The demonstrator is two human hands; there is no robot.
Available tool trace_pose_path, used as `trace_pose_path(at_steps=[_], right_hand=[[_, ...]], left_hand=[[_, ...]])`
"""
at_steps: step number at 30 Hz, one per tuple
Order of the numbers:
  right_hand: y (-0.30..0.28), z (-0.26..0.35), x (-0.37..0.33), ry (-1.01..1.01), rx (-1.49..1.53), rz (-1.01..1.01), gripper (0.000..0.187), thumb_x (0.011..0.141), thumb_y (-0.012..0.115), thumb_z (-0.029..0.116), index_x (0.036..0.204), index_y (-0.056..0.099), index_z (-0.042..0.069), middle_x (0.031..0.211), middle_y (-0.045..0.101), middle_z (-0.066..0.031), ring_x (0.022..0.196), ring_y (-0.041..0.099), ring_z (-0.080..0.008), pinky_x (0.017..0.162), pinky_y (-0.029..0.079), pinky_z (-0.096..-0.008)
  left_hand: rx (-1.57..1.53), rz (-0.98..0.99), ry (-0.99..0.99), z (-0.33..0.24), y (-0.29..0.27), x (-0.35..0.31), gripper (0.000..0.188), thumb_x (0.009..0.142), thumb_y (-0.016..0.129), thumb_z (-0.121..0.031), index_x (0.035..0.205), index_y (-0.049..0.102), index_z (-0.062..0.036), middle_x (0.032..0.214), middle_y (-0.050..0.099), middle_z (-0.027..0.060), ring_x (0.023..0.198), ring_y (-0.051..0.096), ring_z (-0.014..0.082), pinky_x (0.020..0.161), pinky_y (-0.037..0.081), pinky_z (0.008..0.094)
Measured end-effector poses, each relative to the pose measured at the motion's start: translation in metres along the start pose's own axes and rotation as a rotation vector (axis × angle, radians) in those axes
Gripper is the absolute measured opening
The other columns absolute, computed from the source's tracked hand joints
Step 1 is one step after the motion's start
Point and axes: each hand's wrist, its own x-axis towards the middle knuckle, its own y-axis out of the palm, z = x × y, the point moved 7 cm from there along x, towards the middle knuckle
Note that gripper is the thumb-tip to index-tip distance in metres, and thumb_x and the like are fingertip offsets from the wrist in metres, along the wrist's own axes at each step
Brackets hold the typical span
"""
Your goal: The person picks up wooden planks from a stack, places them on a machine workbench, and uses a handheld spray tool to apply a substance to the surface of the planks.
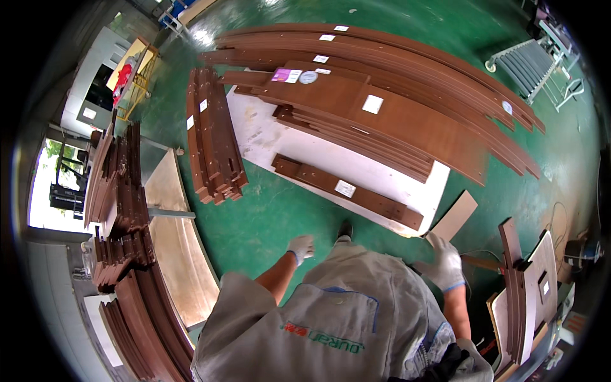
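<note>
Both of my hands wear pale work gloves with blue cuffs. My left hand (301, 248) is loosely curled over the green floor beside my shoe, and I see nothing in it. My right hand (443, 262) reaches forward at the right of my body, thumb and fingers spread. Its fingertips are close to the lower end of a small brown board (456, 215); whether they touch is unclear. Ahead lies a white sheet (382, 164) bearing a long brown board (344, 185) with a white label, and behind that a stack of wide brown panels (407, 114).
Long brown strips (407, 57) lie beyond the panels. A bundle of brown rails (213, 140) rests left of the sheet. More brown boards (130, 191) are stacked at far left, near a tan panel (175, 235). Upright boards (519, 286) stand right; a roller conveyor (525, 67) is far right.
</note>
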Motion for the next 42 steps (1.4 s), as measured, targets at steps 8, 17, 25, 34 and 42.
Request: trace_pose_path(at_steps=[8,17,25,34,42], right_hand=[[0.159,0.129,0.202,-0.149,-0.355,0.176,0.104,0.076,0.080,0.036,0.161,0.028,0.005,0.152,0.047,-0.0229,0.141,0.047,-0.0398,0.118,0.036,-0.0527],[0.164,0.070,0.240,0.035,-0.433,0.246,0.091,0.077,0.077,0.030,0.155,0.037,0.007,0.136,0.060,-0.0209,0.126,0.058,-0.0404,0.105,0.048,-0.0497],[0.133,0.068,0.253,0.066,-0.563,0.174,0.100,0.077,0.081,0.044,0.158,0.035,0.005,0.164,0.035,-0.0231,0.147,0.038,-0.0421,0.121,0.035,-0.0521],[0.292,0.399,0.455,-0.018,0.715,0.465,0.080,0.105,0.051,0.060,0.161,0.038,0.005,0.157,0.051,-0.0193,0.144,0.048,-0.0276,0.119,0.038,-0.0389],[0.391,0.517,0.552,0.166,1.240,0.967,0.078,0.106,0.046,0.062,0.163,0.033,0.010,0.157,0.048,-0.0136,0.136,0.051,-0.0285,0.117,0.038,-0.0473]], left_hand=[[-0.303,-0.029,0.016,-0.024,-0.243,-0.017,0.012,0.092,0.049,-0.030,0.094,0.047,-0.0188,0.078,0.046,0.0076,0.070,0.046,0.0265,0.058,0.033,0.0403],[-0.076,-0.533,0.005,-0.090,-0.286,-0.082,0.060,0.110,0.039,-0.042,0.150,0.045,0.0011,0.151,0.054,0.0225,0.129,0.059,0.0454,0.104,0.051,0.0587],[-0.088,-0.198,0.567,-0.206,-0.412,-0.007,0.058,0.107,0.049,-0.050,0.147,0.053,-0.0075,0.145,0.060,0.0137,0.127,0.061,0.0368,0.108,0.048,0.0605],[-0.678,0.370,0.366,-0.361,-0.212,0.046,0.081,0.096,0.050,-0.076,0.147,0.056,-0.0133,0.136,0.067,0.0084,0.116,0.067,0.0291,0.101,0.056,0.0477],[-0.900,0.383,0.282,-0.336,-0.163,0.055,0.079,0.103,0.043,-0.070,0.151,0.051,-0.0081,0.145,0.060,0.0123,0.130,0.059,0.0279,0.111,0.048,0.0428]])
